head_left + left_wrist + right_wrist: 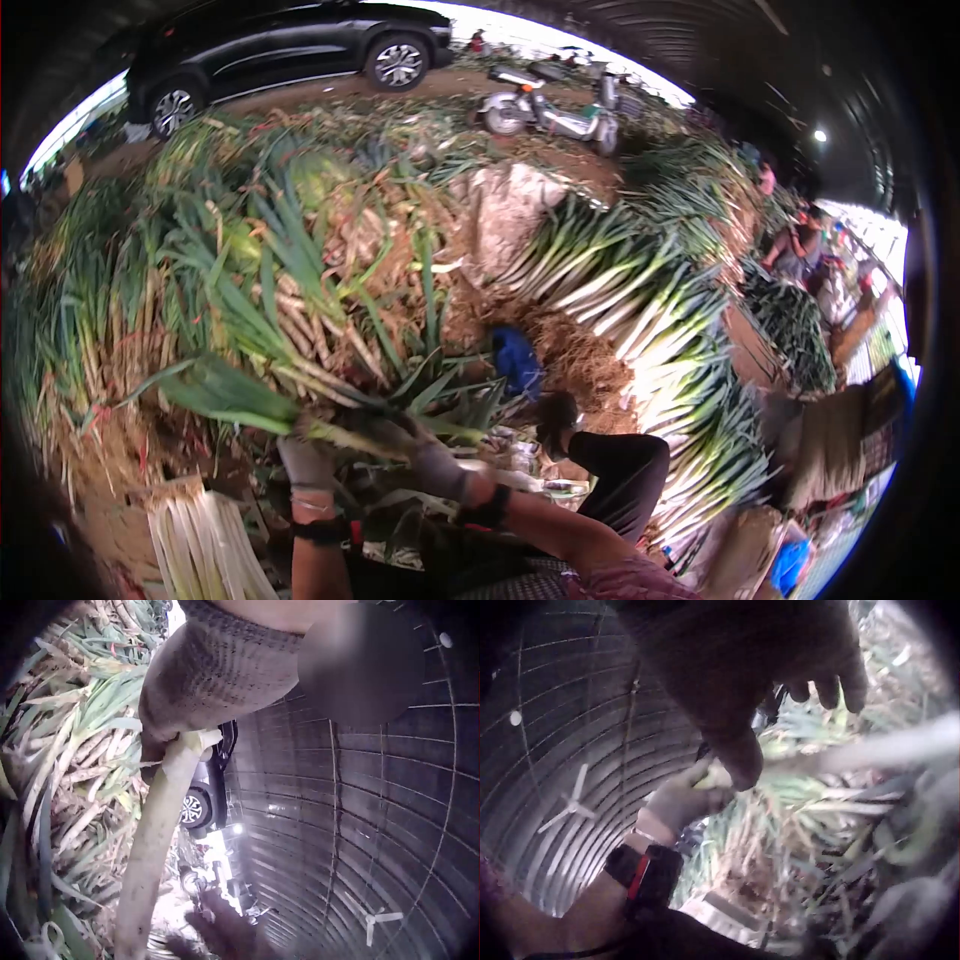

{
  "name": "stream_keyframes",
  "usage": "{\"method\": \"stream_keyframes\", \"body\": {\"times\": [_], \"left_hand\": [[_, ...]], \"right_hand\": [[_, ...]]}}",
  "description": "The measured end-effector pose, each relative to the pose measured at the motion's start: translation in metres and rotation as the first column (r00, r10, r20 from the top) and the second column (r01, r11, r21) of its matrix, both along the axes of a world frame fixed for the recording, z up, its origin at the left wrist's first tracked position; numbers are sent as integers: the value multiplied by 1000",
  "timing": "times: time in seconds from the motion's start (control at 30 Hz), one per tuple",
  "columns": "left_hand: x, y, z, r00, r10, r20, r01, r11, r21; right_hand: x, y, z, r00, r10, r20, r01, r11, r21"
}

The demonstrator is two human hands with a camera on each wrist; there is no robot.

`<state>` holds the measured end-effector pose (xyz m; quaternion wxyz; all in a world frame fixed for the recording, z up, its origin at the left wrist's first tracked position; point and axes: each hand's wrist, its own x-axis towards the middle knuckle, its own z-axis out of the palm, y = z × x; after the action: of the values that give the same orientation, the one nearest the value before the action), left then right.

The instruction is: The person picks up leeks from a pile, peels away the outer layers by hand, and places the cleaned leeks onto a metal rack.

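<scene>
"Closest to the right wrist camera is the right hand (pixel 750 667), gloved and shadowy. How far has the work got?"

"Part-way, I'd judge. Tidy leeks (pixel 650 350) lie side by side in a long curved row, pale shafts one way and green tops the other. A smaller bundle (pixel 205 540) lies near the person, white shafts bared."

"And what's left?"

"Plenty, by the look of it. A big rough heap (pixel 100 300) fills the far side, its leaves tangled and its shafts dull with dry skin. I'd call the leek (pixel 146 862) now in hand unfinished, since loose skin hangs near its end."

"Where exactly is that leek?"

"Raised in front of the person, between the heap and their lap, slanting across both hands."

"How do the hands lie?"

"The left hand (pixel 214 682) has a closed grip, fingers and thumb pinching the leek near one end. The right arm reaches across the body, and the right hand's grip is spread, fingers apart, its thumb down close to the left hand."

"Is that thumb touching the leek?"

"Can't tell; they overlap there, and the shaft is blurred."
</scene>
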<state>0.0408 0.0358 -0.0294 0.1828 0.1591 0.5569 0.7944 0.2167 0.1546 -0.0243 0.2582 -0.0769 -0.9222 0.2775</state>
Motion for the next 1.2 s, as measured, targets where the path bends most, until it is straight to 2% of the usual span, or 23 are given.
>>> {"method": "stream_keyframes", "body": {"times": [0.07, 0.1, 0.13, 0.17, 0.2, 0.27, 0.3, 0.33, 0.37, 0.4, 0.43, 0.47, 0.57, 0.63, 0.67, 0.73, 0.77, 0.93, 1.0, 1.07, 1.1, 1.17, 1.2], "left_hand": [[10, -2, 15, 958, -238, 157, 224, 969, 103], [13, -1, 22, 938, -275, 210, 221, 943, 247], [12, -2, 28, 916, -310, 255, 197, 901, 388], [8, -9, 42, 939, -340, 46, 319, 914, 253], [7, -8, 48, 920, -324, 220, 230, 902, 364], [5, -14, 41, 928, -249, 279, 182, 952, 246], [3, -14, 38, 908, -243, 341, 152, 950, 273], [4, -13, 36, 883, -242, 401, 121, 945, 304], [5, -13, 37, 880, -273, 388, 119, 919, 375], [5, -13, 39, 901, -240, 363, 106, 930, 351], [2, -16, 42, 907, -234, 349, 120, 940, 318], [0, -19, 43, 913, -229, 336, 133, 949, 286], [-3, -18, 31, 921, -208, 330, 103, 946, 309], [-2, -19, 28, 933, -173, 316, 84, 958, 275], [0, -21, 31, 934, -133, 332, 44, 964, 261], [2, -23, 32, 933, -80, 351, -9, 969, 246], [2, -24, 32, 927, -59, 370, -31, 972, 232], [6, -20, 23, 937, 1, 348, -84, 971, 225], [4, -25, 28, 926, -35, 376, -51, 975, 217], [5, -27, 31, 912, -71, 405, -17, 978, 210], [5, -27, 32, 932, -49, 359, -15, 985, 173], [6, -26, 33, 950, -25, 312, -19, 991, 136], [6, -26, 34, 960, 22, 278, -59, 991, 123]], "right_hand": [[-51, -9, -58, 990, 14, 138, -25, 997, 76], [-51, -14, -13, 999, 16, -46, -17, 1000, -22], [-62, -14, -20, 965, -9, -263, -118, 879, -462], [-60, -18, -3, 981, 61, -183, -188, 527, -829], [-55, -17, 16, 979, 159, -126, -134, 41, -990], [-54, -16, 16, 975, 215, -59, -143, 402, -904], [-59, -24, 16, 990, 132, -51, -113, 520, -847], [-62, -26, 17, 987, 158, -35, -112, 507, -855], [-65, -25, 23, 997, 70, -25, -66, 679, -731], [-70, -24, 26, 999, -20, -42, -8, 820, -573], [-76, -23, 18, 997, -41, -69, 6, 896, -444], [-80, -28, 22, 996, -50, -68, 8, 857, -515], [-91, -33, 34, 998, -49, -40, 25, 886, -463], [-93, -35, 38, 992, -55, 112, 102, 875, -472], [-93, -35, 32, 992, -42, 117, 93, 876, -473], [-92, -36, 16, 998, -51, -35, 37, 946, -322], [-88, -42, 21, 997, -74, 1, 68, 911, -406], [-79, -47, 16, 993, -107, -44, 80, 909, -409], [-75, -46, 16, 990, -121, -67, 84, 912, -402], [-71, -44, 17, 989, -95, -109, 46, 921, -386], [-70, -41, 18, 989, -96, -109, 47, 922, -385], [-65, -36, 22, 990, 126, -71, -134, 982, -133], [-64, -37, 23, 989, 125, -72, -134, 982, -134]]}}
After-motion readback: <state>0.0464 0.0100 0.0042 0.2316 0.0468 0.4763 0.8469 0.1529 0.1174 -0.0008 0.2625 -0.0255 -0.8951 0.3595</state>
